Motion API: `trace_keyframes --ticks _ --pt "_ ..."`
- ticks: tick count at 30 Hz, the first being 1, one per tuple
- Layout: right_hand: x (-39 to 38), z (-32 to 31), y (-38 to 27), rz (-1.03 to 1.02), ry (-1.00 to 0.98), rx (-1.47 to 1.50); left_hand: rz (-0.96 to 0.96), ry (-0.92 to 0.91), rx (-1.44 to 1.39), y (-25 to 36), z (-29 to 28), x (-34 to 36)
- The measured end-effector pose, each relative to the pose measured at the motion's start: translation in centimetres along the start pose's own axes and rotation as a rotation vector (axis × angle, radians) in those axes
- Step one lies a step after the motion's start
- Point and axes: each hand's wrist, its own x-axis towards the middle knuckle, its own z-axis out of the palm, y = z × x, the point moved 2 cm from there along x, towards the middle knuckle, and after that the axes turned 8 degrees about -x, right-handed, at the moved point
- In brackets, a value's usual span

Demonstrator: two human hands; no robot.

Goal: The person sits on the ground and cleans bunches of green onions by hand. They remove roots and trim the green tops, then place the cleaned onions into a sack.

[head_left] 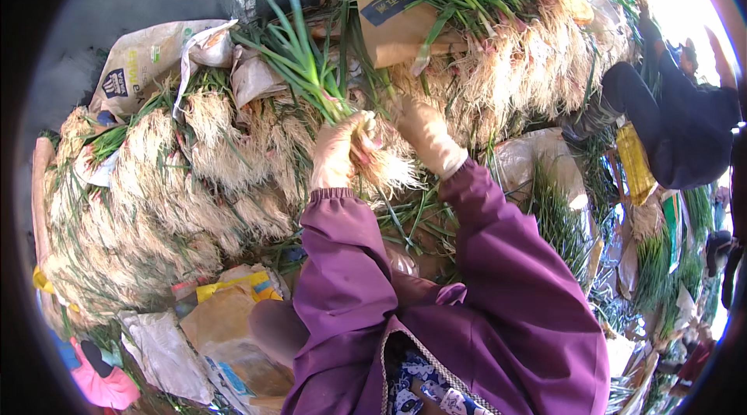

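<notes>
Gap between sleeves point(506, 251), root heaps point(513, 76) beyond

Bunch point(333, 106): smooth glossy leaves point(307, 68), rough fibrous roots point(387, 169) | sleeves point(346, 247), below bunch: smooth cloth, soft sheen | sack point(156, 57), left of bunch: matt, creased, plastic-looking | bag point(412, 40), upper right of bunch: matt, smooth, paper-looking

The left grip point(334, 154) hides part of its green onions point(320, 84). Whether the right grip point(426, 131) touches them is unclear; its far end blurs into pale roots point(498, 80). The lower edge crops the purple jacket point(513, 267); the round rim cuts off a dark-clothed person point(689, 127).
</notes>
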Motion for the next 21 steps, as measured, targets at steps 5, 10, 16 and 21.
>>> trace_keyframes --ticks 5,10,16,21 --pt "-5.8 4.2 0.5 -0.215 -0.095 0.205 -0.097 -0.038 0.048 -2.2 -1.0 0.3" --pt "-4.8 1.9 4.1 0.050 -0.111 0.339 -0.058 -0.080 -0.116 -2.5 -0.9 -1.1" --pt "-0.1 -1.1 -3.9 -0.292 0.343 0.255 0.009 -0.026 0.090 -3.5 -0.9 -1.8" --pt "-0.8 3.1 -4.2 0.216 -0.494 2.437 -0.061 0.066 0.039 -2.7 -2.0 -2.7"
